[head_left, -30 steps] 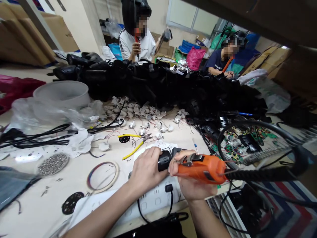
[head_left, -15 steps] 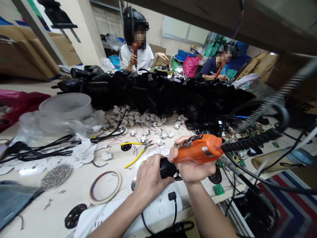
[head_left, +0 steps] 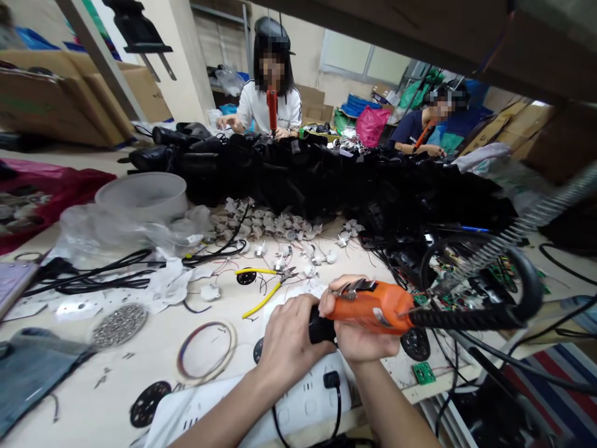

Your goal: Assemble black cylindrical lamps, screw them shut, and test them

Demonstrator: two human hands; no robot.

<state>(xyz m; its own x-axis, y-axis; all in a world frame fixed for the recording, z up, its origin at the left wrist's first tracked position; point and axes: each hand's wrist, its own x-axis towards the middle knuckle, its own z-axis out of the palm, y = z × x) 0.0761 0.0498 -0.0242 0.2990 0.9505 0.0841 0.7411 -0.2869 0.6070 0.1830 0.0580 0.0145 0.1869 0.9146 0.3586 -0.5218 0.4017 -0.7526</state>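
Note:
My right hand point(head_left: 359, 339) is wrapped round an orange electric screwdriver point(head_left: 373, 308), which lies nearly level with its tip end toward my left hand. A black cable leaves its back end on the right. With my left hand point(head_left: 291, 333) I grip a small black plastic part point(head_left: 321, 328), fingers over its far side and thumb along its near side. The screwdriver's front end meets this part; the bit itself is hidden by my fingers. Just under my hands lies a white power strip point(head_left: 308, 389) with a black plug point(head_left: 331, 378) in it.
Yellow-handled cutters point(head_left: 265, 298), a tape roll point(head_left: 181, 358) and a pile of screws point(head_left: 119, 325) lie to the left. White motors point(head_left: 280, 224) and black housings point(head_left: 298, 168) are heaped behind. A coiled spring point(head_left: 527, 221) hangs at right. Two co-workers sit opposite.
The view has swung a little left, so things sit farther right. The screwdriver tilts slightly differently, and both my hands keep their hold. The co-worker in white has shifted their hands.

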